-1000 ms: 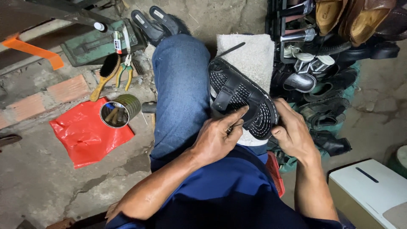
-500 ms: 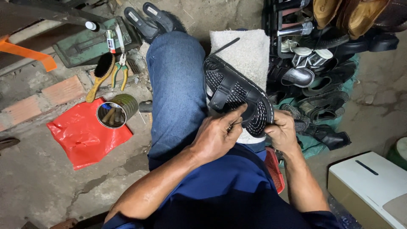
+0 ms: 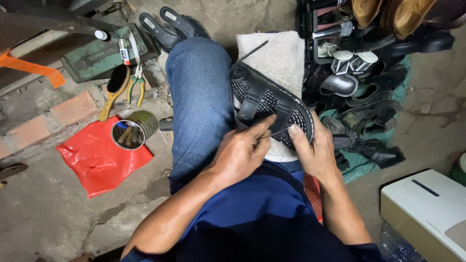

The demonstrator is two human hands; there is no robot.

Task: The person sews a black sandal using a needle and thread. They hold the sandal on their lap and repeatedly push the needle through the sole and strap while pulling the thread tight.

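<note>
Resting on lap: sandal point(image 3: 264, 104) | fingers point(image 3: 264, 126) touching its sole, seemingly pinching needle

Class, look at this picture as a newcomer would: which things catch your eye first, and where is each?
At the centre, a black sandal lies on the person's lap, with the left hand and right hand on its near end, a thin tool between them. To the left, a red bag on the floor bears a tin. Dark shoes crowd the upper right.

A black strapped sandal point(image 3: 270, 107) with a woven insole and pale edge stitching lay tilted on the white cloth point(image 3: 279, 58) covering the person's knee.
</note>
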